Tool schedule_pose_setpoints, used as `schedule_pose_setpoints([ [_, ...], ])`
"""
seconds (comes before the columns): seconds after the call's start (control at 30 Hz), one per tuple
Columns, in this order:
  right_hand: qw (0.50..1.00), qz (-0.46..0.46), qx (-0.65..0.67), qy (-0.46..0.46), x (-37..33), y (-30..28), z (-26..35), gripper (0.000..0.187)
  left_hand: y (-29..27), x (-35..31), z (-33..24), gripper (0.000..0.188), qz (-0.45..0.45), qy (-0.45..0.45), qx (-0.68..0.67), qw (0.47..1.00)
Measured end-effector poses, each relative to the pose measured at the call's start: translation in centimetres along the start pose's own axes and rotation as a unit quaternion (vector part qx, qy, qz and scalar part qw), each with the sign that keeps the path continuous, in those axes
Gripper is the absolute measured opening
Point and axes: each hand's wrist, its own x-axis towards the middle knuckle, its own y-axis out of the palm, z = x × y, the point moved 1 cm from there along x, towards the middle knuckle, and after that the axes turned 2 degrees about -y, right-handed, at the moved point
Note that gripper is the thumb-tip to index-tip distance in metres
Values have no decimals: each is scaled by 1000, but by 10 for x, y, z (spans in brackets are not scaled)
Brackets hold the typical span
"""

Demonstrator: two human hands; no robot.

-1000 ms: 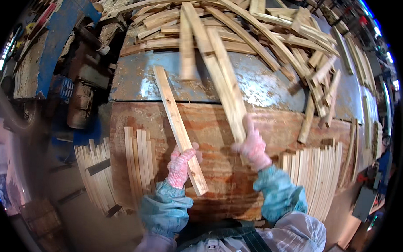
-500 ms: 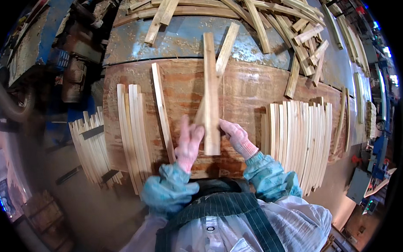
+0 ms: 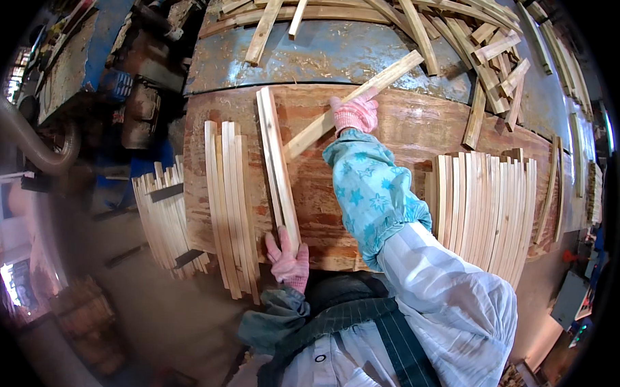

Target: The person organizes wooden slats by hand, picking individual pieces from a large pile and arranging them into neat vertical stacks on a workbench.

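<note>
My right hand, in a pink glove, reaches to the far part of the brown board and closes around a wooden strip lying slantwise. Near me, my left hand, gloved too, has its fingers spread and touches the near end of two wooden strips lying side by side. The slanted strip's lower end comes close to this pair. Left of the pair lies a row of several strips.
A wide row of strips lies on the right of the wooden board. Beyond, loose strips pile on a blue-grey metal surface. A bundle of strips stands off the left edge. Machinery is at far left.
The strip held between my hands is now down beside the leaning one on the left. My right hand has moved forward onto the slanted strip; my left hand has moved to the pair's near end.
</note>
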Motion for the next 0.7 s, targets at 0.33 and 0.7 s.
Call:
schedule_pose_setpoints([
  [0.33,919,202,214,-262,-115,33,-98,72,23,58,7,81,17,116,-14,993],
  [0.7,913,-296,-167,-225,232,-91,-45,77,18,40,-20,80,87,86,63,991],
])
